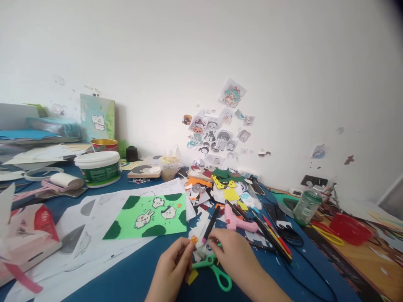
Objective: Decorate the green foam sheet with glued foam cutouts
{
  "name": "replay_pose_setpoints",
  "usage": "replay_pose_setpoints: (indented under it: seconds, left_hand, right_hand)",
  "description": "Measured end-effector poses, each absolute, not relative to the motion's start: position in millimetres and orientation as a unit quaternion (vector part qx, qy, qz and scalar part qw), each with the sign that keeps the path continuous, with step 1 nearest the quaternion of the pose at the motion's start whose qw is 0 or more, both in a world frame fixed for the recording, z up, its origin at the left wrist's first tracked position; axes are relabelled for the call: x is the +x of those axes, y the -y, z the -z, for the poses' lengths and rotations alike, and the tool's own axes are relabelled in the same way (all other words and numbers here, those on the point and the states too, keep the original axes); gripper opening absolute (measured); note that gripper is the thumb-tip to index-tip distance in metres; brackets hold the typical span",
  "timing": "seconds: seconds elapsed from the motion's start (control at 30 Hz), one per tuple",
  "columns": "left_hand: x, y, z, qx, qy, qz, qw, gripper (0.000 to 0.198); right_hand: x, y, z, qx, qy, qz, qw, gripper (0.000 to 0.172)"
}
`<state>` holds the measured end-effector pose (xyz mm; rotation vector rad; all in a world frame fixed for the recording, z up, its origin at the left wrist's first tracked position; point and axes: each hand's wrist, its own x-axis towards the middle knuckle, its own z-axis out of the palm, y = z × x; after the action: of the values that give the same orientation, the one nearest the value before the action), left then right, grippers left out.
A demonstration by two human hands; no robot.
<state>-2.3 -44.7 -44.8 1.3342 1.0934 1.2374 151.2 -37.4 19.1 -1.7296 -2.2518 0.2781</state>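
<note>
My left hand (pixel 173 264) is low in the middle of the view, fingers pinched on a small orange paper cut-out (pixel 194 240). My right hand (pixel 234 258) rests just to its right, fingers curled over paper scraps beside green-handled scissors (pixel 217 270) lying on the blue table (pixel 138 272). I cannot make out whether those fingers hold anything. A yellow paper scrap (pixel 192 277) lies under my left hand. A green sheet with white animal cut-outs (pixel 147 216) lies beyond my left hand.
A pink glue gun (pixel 237 222), a black marker (pixel 210 224) and several pencils (pixel 273 237) lie behind my hands. A white tub (pixel 98 167), a clear bottle (pixel 307 205), a red bowl (pixel 349 228) and paper litter surround them. Stickers (pixel 217 134) cover the wall.
</note>
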Motion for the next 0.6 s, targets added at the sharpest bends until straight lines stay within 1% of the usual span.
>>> replay_pose_setpoints:
  seconds: [0.07, 0.13, 0.2, 0.27, 0.33, 0.43, 0.53, 0.6]
  left_hand:
    - [-1.8, 45.7, 44.3, 0.555, -0.442, -0.502, 0.494, 0.051]
    - [-1.1, 46.9, 43.2, 0.563, -0.437, -0.494, 0.498, 0.050]
    - [-0.3, 48.0, 41.9, 0.572, -0.435, -0.487, 0.497, 0.050]
    - [0.6, 49.0, 41.4, 0.582, -0.435, -0.482, 0.490, 0.049]
    - [0.9, 49.8, 41.9, 0.596, -0.436, -0.473, 0.480, 0.048]
    - [-0.6, 49.9, 43.6, 0.611, -0.460, -0.468, 0.443, 0.043]
    - [-3.4, 47.8, 44.2, 0.628, -0.506, -0.496, 0.322, 0.032]
    - [-4.1, 45.1, 43.8, 0.658, -0.496, -0.517, 0.231, 0.027]
  right_hand:
    - [149.5, 36.2, -14.0, -0.560, 0.774, -0.180, 0.235, 0.022]
    - [148.9, 36.7, -10.5, -0.521, 0.750, -0.276, 0.300, 0.022]
    - [148.3, 38.4, -9.1, -0.483, 0.723, -0.348, 0.351, 0.020]
    - [147.4, 40.3, -9.0, -0.460, 0.704, -0.384, 0.381, 0.017]
    - [146.7, 40.8, -8.7, -0.455, 0.701, -0.385, 0.392, 0.014]
    - [146.6, 38.4, -6.0, -0.475, 0.707, -0.332, 0.407, 0.013]
    - [146.6, 34.1, -1.9, -0.513, 0.706, -0.265, 0.411, 0.013]
    - [145.9, 32.4, -0.3, -0.530, 0.712, -0.221, 0.405, 0.013]
